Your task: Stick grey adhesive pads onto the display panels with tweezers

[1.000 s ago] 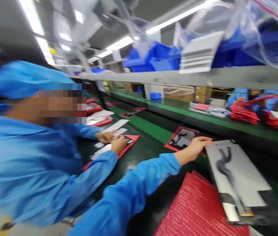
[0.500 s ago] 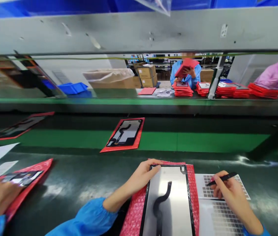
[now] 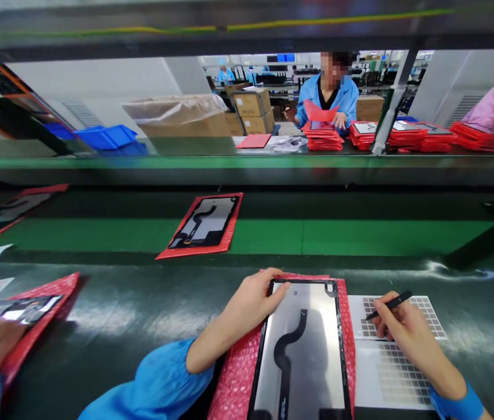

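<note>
Left hand (image 3: 253, 300) gripping panel (image 3: 303, 350), right hand (image 3: 408, 335) pinching black pen (image 3: 390, 304) right of panel, over sticker sheet (image 3: 431, 318).

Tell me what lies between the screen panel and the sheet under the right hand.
The head view shows a narrow strip of red bubble wrap between the panel and the sheet.

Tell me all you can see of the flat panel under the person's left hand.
The flat panel lies on red bubble wrap, its shiny, silvery, metal-looking face up. Black edging frames it; a curving black ribbon, probably a flat cable, runs down the face. The left hand holds its upper left corner, thumb on the face. Its bottom edge is out of view.
</note>
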Demonstrator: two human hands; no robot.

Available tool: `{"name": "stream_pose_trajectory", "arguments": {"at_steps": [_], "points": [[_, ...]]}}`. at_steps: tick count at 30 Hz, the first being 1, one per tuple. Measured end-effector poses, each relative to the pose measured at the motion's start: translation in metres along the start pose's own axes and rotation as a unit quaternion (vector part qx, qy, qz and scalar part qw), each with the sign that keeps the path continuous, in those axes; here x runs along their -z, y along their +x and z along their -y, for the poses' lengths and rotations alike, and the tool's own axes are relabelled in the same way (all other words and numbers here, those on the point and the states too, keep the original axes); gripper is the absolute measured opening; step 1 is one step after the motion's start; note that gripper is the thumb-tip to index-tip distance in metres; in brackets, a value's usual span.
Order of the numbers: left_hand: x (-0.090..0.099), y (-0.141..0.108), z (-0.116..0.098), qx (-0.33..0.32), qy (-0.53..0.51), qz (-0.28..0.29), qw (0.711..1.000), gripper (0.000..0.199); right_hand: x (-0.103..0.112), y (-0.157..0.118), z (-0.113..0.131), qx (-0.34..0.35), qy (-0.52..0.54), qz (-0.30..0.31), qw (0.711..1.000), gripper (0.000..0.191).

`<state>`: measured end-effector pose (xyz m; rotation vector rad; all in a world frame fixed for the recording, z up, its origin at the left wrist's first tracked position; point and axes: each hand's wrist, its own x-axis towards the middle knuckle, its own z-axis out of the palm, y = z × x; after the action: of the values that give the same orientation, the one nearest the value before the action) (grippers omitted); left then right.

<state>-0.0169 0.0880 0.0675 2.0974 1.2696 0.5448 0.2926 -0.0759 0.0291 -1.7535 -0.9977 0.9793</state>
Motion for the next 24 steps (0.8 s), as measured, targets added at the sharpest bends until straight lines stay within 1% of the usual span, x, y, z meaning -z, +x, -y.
{"name": "stream_pose_trajectory", "arguments": {"at_steps": [2, 4, 5, 6, 7, 8, 9, 11, 13, 14, 17, 19, 21, 24], "points": [[-0.001, 0.0, 0.002, 0.001, 0.039, -0.023, 0.999, 0.035, 0.001, 0.0, 0.0, -0.003, 0.0, 0.005, 1.0, 0.054], [-0.002, -0.003, 0.001, 0.007, 0.074, -0.051, 0.996, 0.045, 0.001, 0.001, 0.0, -0.006, 0.003, 0.009, 1.0, 0.054], [-0.001, -0.006, -0.002, 0.0, 0.09, -0.065, 0.994, 0.049, 0.001, 0.001, 0.001, -0.01, 0.005, 0.014, 1.0, 0.054], [-0.001, -0.012, -0.006, -0.021, 0.104, -0.077, 0.991, 0.05, 0.001, 0.001, 0.001, -0.013, 0.007, 0.018, 1.0, 0.054], [0.0, -0.019, -0.012, -0.055, 0.112, -0.084, 0.989, 0.047, 0.002, 0.002, 0.002, -0.016, 0.011, 0.022, 1.0, 0.054], [0.0, -0.027, -0.02, -0.101, 0.112, -0.079, 0.985, 0.041, 0.002, 0.003, 0.002, -0.019, 0.015, 0.025, 0.999, 0.054], [-0.001, -0.036, -0.028, -0.152, 0.107, -0.061, 0.981, 0.035, 0.003, 0.003, 0.003, -0.021, 0.023, 0.028, 0.999, 0.053], [-0.007, -0.056, -0.044, -0.239, 0.09, 0.004, 0.967, 0.025, 0.005, 0.003, 0.004, -0.021, 0.044, 0.029, 0.998, 0.051], [-0.019, -0.073, -0.054, -0.296, 0.089, 0.066, 0.949, 0.021, 0.008, 0.002, 0.006, -0.017, 0.068, 0.018, 0.997, 0.049], [-0.027, -0.079, -0.056, -0.314, 0.097, 0.087, 0.94, 0.021, 0.009, 0.002, 0.006, -0.012, 0.078, 0.008, 0.997, 0.048], [-0.05, -0.089, -0.054, -0.333, 0.129, 0.116, 0.927, 0.031, 0.006, -0.004, 0.01, 0.009, 0.113, -0.023, 0.993, 0.042], [-0.058, -0.089, -0.052, -0.333, 0.15, 0.126, 0.923, 0.039, -0.001, -0.008, 0.013, 0.016, 0.144, -0.026, 0.989, 0.039], [-0.059, -0.086, -0.053, -0.33, 0.164, 0.139, 0.919, 0.044, -0.012, -0.013, 0.016, 0.011, 0.176, -0.007, 0.984, 0.037], [-0.055, -0.082, -0.059, -0.315, 0.172, 0.175, 0.917, 0.041, -0.028, -0.019, 0.021, 0.002, 0.196, 0.034, 0.98, 0.037]]}}
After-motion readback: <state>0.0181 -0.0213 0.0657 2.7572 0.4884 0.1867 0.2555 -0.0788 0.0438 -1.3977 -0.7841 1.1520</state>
